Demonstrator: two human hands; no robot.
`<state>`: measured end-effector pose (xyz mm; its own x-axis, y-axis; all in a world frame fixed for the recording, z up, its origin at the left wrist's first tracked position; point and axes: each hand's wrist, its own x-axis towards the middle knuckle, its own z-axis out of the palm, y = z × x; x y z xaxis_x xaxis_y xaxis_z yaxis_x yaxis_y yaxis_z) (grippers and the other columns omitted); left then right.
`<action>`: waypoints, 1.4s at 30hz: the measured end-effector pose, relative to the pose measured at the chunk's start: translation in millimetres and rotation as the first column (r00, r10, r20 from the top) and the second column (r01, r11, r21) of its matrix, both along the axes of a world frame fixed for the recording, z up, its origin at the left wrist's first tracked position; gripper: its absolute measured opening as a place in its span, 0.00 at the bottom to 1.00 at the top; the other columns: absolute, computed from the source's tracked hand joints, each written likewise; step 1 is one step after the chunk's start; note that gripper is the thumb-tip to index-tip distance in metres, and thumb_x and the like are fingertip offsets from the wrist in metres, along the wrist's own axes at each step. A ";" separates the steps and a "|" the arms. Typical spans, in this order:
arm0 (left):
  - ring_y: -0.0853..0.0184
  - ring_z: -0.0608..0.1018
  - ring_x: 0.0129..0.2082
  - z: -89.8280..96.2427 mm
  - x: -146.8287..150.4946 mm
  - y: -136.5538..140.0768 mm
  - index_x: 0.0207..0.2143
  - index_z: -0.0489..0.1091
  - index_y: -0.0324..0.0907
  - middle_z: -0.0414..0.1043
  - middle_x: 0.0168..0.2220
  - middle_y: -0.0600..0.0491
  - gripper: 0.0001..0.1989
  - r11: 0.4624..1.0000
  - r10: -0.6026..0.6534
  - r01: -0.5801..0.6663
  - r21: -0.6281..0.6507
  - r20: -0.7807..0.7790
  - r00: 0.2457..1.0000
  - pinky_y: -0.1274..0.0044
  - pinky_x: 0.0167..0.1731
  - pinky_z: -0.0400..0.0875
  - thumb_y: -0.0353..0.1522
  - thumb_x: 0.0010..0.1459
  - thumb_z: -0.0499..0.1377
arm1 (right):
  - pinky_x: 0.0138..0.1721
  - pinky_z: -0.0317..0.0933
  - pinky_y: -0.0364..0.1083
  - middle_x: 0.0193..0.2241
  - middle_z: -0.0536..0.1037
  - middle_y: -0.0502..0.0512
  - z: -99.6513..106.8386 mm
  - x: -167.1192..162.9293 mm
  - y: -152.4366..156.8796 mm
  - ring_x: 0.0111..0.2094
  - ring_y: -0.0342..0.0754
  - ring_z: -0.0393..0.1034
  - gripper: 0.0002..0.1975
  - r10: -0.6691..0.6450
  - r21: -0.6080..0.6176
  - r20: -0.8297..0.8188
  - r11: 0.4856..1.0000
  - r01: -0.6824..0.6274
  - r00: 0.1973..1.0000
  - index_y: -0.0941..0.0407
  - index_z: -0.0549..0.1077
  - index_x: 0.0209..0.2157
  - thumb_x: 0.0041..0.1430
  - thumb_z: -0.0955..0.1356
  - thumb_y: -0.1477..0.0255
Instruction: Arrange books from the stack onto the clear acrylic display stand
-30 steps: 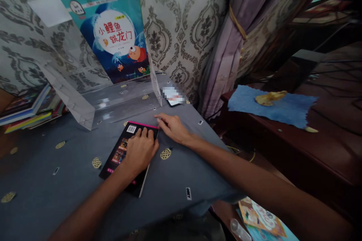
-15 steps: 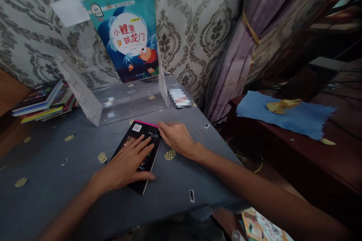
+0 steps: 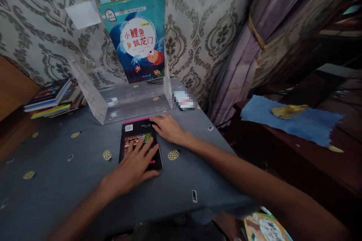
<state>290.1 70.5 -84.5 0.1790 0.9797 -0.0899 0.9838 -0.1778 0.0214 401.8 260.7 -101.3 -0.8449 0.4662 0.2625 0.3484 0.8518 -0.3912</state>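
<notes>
A black book [image 3: 141,125] with a barcode, a colourful picture and a pink top edge lies flat on the cloth-covered table. Spread across its lower half, my left hand [image 3: 138,162] rests flat with fingers apart and covers part of the picture. My right hand [image 3: 169,130] is at the upper right corner, its fingers closed on the book's edge there. Just beyond the book stands a clear plastic stand [image 3: 132,107].
Two blue-green children's books, the front one [image 3: 144,49] showing fish, stand upright behind the stand. A book stack [image 3: 53,99] sits at the left. At the right, a blue cloth [image 3: 254,115] bearing a yellowish item lies on a dark red surface. Another book [image 3: 266,226] is lower right.
The book has turned from slanted to nearly square with the stand, both hands moving with it. My view has shifted slightly left.
</notes>
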 end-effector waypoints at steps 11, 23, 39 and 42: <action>0.53 0.68 0.63 -4.0 16.5 14.9 0.57 0.68 0.40 0.69 0.60 0.43 0.23 0.979 0.061 -0.054 0.196 -0.032 0.998 0.59 0.61 0.63 0.44 0.67 0.54 | 0.62 0.54 0.58 0.59 0.73 0.59 -20.3 -21.9 20.0 0.63 0.55 0.62 0.18 0.101 -0.027 -0.030 0.994 -0.102 0.994 0.56 0.71 0.58 0.68 0.63 0.73; 0.56 0.77 0.54 -11.1 16.1 9.2 0.47 0.74 0.37 0.78 0.50 0.43 0.14 0.900 -0.079 0.074 0.429 -0.005 0.997 0.65 0.52 0.75 0.35 0.67 0.54 | 0.61 0.57 0.61 0.58 0.74 0.60 -33.7 24.8 -10.8 0.62 0.56 0.63 0.18 0.212 -0.078 -0.212 0.969 -0.233 0.954 0.56 0.74 0.54 0.64 0.64 0.72; 0.56 0.81 0.47 -4.3 15.7 10.9 0.44 0.75 0.34 0.81 0.44 0.45 0.14 0.846 -0.137 0.135 0.516 -0.034 0.990 0.65 0.46 0.78 0.30 0.67 0.51 | 0.42 0.67 0.47 0.36 0.81 0.54 -13.8 48.0 -26.9 0.38 0.46 0.75 0.14 0.082 -0.451 -0.380 0.853 -0.262 0.921 0.57 0.78 0.46 0.64 0.64 0.73; 0.57 0.81 0.48 -4.1 16.0 11.1 0.44 0.76 0.34 0.81 0.45 0.45 0.14 0.852 -0.142 0.138 0.504 -0.032 0.989 0.66 0.47 0.78 0.30 0.67 0.51 | 0.40 0.67 0.46 0.34 0.81 0.53 -12.2 48.5 -27.3 0.36 0.45 0.75 0.13 0.082 -0.470 -0.379 0.840 -0.269 0.922 0.57 0.79 0.44 0.63 0.64 0.73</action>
